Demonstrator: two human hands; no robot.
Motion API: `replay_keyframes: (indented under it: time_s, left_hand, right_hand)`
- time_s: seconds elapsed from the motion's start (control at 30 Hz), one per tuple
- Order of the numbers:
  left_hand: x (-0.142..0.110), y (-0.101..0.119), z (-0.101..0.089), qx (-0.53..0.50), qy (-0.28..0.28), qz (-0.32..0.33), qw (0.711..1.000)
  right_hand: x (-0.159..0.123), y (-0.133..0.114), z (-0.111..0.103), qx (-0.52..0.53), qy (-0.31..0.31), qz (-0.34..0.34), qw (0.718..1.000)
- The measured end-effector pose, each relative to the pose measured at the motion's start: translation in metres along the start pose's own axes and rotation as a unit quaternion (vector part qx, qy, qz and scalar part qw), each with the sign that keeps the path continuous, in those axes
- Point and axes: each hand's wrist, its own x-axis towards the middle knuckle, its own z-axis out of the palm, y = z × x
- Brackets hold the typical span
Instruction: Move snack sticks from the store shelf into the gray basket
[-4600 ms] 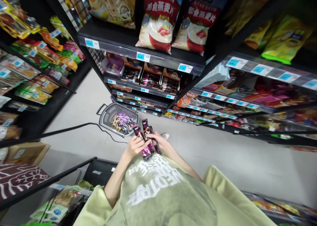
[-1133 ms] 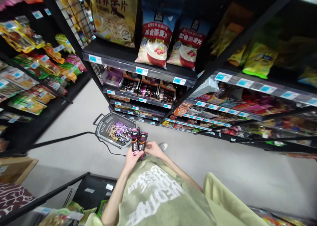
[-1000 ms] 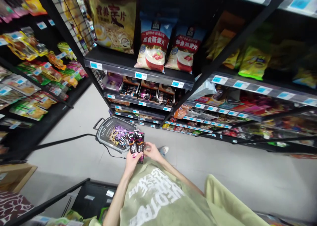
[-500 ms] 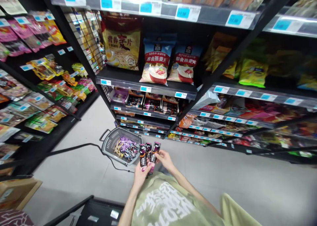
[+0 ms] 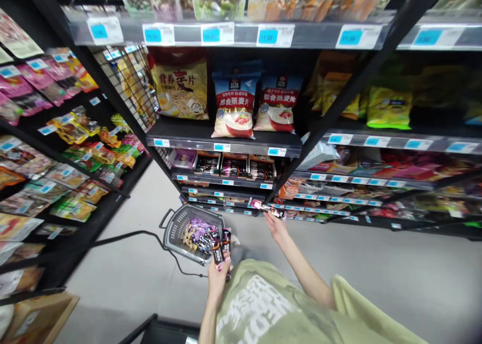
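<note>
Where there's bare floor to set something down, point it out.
Floor between the left rack and the basket; a wider stretch between the right forearm and the right-hand shelves. Crowded: the basket's packet heap and the sachet boxes.

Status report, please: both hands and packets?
Left hand holding dark slim packets by basket. Right hand apart, gripping slim packaging. Black cord beside basket, near left hand.

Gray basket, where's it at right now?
In the head view, the basket is on the floor, left of centre, just beyond the left hand and in front of the lower shelves.
</note>
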Motion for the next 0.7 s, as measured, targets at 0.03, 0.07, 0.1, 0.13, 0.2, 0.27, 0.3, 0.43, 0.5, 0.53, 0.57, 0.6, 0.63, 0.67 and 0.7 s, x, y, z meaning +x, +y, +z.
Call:
replay_keyframes:
  time_s: [0.03, 0.07, 0.1, 0.13, 0.2, 0.27, 0.3, 0.43, 0.5, 0.53, 0.57, 0.6, 0.63, 0.67, 0.7]
  left_hand:
    - [0.006, 0.003, 0.002, 0.002, -0.006, 0.004, 1.0]
    - [0.012, 0.006, 0.004, 0.004, -0.013, 0.007, 1.0]
    - [0.018, 0.009, 0.005, 0.007, -0.016, 0.007, 1.0]
    - [0.025, 0.012, 0.006, 0.011, -0.017, 0.005, 1.0]
    - [0.039, 0.018, 0.006, 0.016, -0.015, -0.007, 1.0]
    - [0.055, 0.025, 0.005, 0.017, -0.002, -0.015, 1.0]
    - [0.064, 0.029, 0.004, 0.016, 0.007, -0.014, 1.0]
    - [0.099, 0.05, 0.003, 0.023, 0.037, -0.001, 0.999]
    - [0.117, 0.061, 0.004, 0.027, 0.041, -0.001, 0.999]
    - [0.125, 0.066, 0.006, 0.028, 0.041, -0.001, 0.999]
    - [0.132, 0.07, 0.007, 0.027, 0.042, 0.001, 0.999]
    - [0.139, 0.073, 0.009, 0.024, 0.044, 0.003, 0.999]
    - [0.144, 0.075, 0.011, 0.022, 0.047, 0.004, 0.999]
    - [0.149, 0.077, 0.013, 0.021, 0.05, 0.004, 0.999]
    - [0.152, 0.077, 0.015, 0.021, 0.054, 0.004, 0.998]
  right_hand:
    - [0.006, 0.001, 0.006, 0.004, 0.004, -0.001, 1.0]
    - [0.012, 0.003, 0.014, 0.007, 0.006, -0.006, 1.0]
    - [0.018, 0.005, 0.022, 0.011, 0.004, -0.012, 1.0]
    - [0.025, 0.006, 0.032, 0.016, 0.003, -0.019, 1.0]
    - [0.039, 0.009, 0.057, 0.03, 0.004, -0.032, 0.999]
    - [0.054, 0.008, 0.085, 0.039, 0.012, -0.048, 0.998]
    - [0.063, 0.006, 0.1, 0.04, 0.017, -0.06, 0.997]
    - [0.096, -0.009, 0.154, 0.044, 0.019, -0.121, 0.992]
    - [0.113, -0.019, 0.174, 0.047, 0.013, -0.148, 0.988]
    - [0.12, -0.024, 0.183, 0.046, 0.011, -0.16, 0.986]
    - [0.128, -0.028, 0.191, 0.045, 0.011, -0.17, 0.984]
    - [0.134, -0.032, 0.199, 0.042, 0.011, -0.179, 0.983]
    - [0.141, -0.035, 0.207, 0.036, 0.011, -0.186, 0.982]
    - [0.146, -0.037, 0.215, 0.02, 0.008, -0.191, 0.981]
    - [0.152, -0.038, 0.224, -0.006, 0.0, -0.192, 0.981]
